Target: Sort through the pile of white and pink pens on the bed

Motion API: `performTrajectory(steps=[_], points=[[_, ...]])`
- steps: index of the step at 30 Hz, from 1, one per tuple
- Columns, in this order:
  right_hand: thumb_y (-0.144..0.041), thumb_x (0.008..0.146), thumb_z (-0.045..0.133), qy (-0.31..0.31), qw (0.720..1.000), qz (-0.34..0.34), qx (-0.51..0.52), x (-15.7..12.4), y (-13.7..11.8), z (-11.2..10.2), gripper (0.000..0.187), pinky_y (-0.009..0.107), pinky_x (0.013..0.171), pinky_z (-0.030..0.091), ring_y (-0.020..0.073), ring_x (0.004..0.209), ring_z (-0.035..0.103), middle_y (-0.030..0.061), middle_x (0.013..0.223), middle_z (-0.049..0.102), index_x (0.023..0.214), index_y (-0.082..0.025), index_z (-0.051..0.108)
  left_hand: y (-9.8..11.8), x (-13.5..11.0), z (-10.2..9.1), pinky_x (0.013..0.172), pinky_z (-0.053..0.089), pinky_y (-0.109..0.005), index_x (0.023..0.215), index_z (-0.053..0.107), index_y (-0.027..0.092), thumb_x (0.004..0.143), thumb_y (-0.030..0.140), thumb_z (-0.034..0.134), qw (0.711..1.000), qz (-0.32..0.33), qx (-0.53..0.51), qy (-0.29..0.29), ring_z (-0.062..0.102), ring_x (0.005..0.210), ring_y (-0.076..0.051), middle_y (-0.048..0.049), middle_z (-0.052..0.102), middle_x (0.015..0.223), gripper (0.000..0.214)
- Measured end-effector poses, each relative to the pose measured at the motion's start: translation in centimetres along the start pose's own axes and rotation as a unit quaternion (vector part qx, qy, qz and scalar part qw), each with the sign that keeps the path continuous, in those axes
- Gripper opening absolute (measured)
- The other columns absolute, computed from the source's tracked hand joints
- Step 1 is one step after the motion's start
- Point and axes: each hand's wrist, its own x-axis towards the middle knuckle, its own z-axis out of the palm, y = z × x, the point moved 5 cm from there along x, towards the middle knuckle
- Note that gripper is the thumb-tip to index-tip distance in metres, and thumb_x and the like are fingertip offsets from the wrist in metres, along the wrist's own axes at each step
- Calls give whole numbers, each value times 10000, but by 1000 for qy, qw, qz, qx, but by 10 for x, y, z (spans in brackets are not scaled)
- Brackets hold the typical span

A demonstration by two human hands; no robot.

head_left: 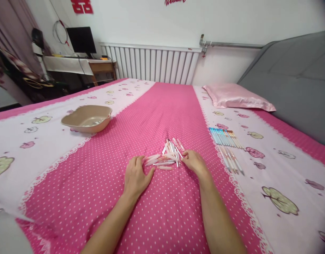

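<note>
A loose pile of slim pens point(166, 157), mostly pale pink and white, lies crosswise on the pink dotted bedspread point(162, 116). At the pile's left edge, my left hand point(136, 176) rests with thumb and fingers apart, its fingertips beside the pen ends. On the opposite side, my right hand point(195, 162) has its thumb and fingertips pinched at the end of a white pen that leans out of the pile. Farther right, blue and brown pens point(226, 137) lie side by side in a row. Below them is a shorter group of pinkish and grey pens point(232, 160).
A beige basin point(69, 121) with small items inside sits at the left on the bed. A pink pillow point(239, 97) lies near the grey headboard point(292, 81). Beyond the bed are a white radiator point(151, 63) and a desk with a monitor point(81, 40).
</note>
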Motion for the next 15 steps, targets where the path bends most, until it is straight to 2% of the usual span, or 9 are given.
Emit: performTrajectory(steps=[7,15], points=[[-136,758,514,18,1000,2,-2,-2,-1,-1,281,250,629,366,221,880,630,124,977,691,989,-183,667,12,14,9,854,464,-396,1089,502,163,790,381,537,999,32,2,-12,557,993,-259,-111,551,1061,371],[-150,746,524,4,999,-29,20,3,-2,3,277,229,601,348,188,810,634,76,901,708,981,-192,664,13,18,14,911,456,-410,1105,506,153,761,339,548,999,30,-36,-21,531,1072,-273,-125,530,1148,393]])
